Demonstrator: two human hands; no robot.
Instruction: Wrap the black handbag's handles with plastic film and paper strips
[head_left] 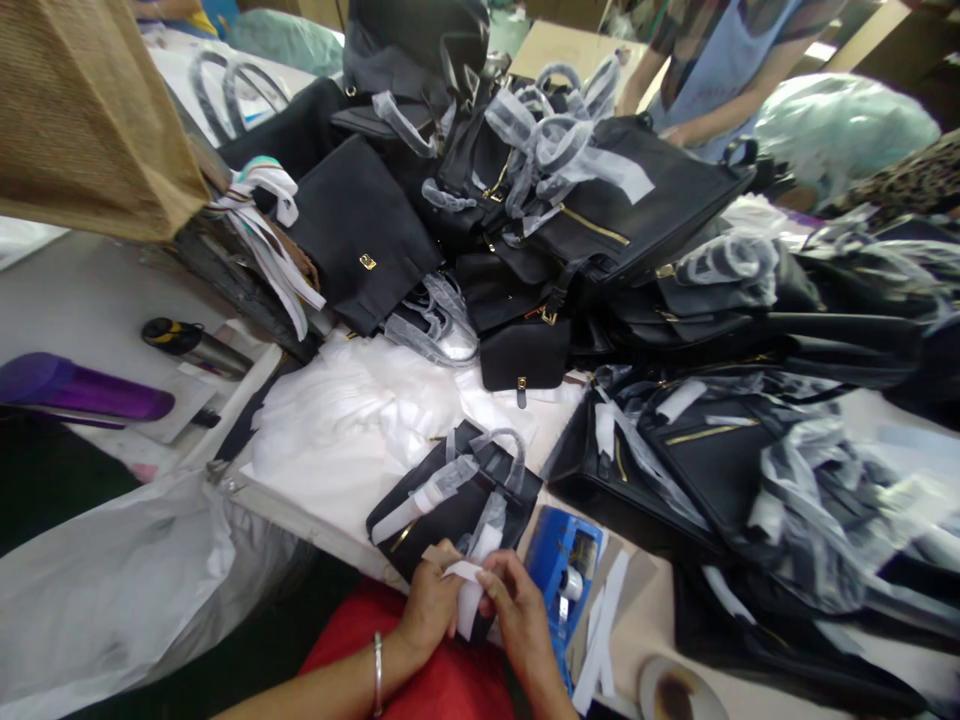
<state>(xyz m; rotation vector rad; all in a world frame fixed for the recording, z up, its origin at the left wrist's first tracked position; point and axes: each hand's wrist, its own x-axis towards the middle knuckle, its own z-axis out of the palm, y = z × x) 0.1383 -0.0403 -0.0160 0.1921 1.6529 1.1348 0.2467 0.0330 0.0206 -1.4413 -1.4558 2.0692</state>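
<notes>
1. Both of our hands meet at the near edge of the tabletop [90,310]. The left hand [429,600], with a thin metal bangle [377,672] at the wrist, and the right hand [517,610] each pinch the same strip of white foam wrap [469,590] between thumb and fingertips, with the fingers curled in rather than spread.

2. That strip lies against the near edge of a small black leather handbag [454,500], which rests flat just in front of our hands. Its handle [504,445] already carries translucent wrap, and a further white band crosses its face.

3. We judge the step in hand to be wrapping: the strip looks as if it is being folded or wound around a part of the handbag. We cannot tell which part, since our fingers cover it.

4. Just right of the handbag sits a blue tape dispenser [564,570], with loose white strips [604,630] beside it. The next move probably calls for holding the wrap taut with one hand while the other reaches for tape.

5. Beyond lies a large heap of black handbags [600,230], many with wrapped handles, and crumpled white tissue paper [352,420]. Another person in a blue apron [712,60] stands at the far side.
</notes>
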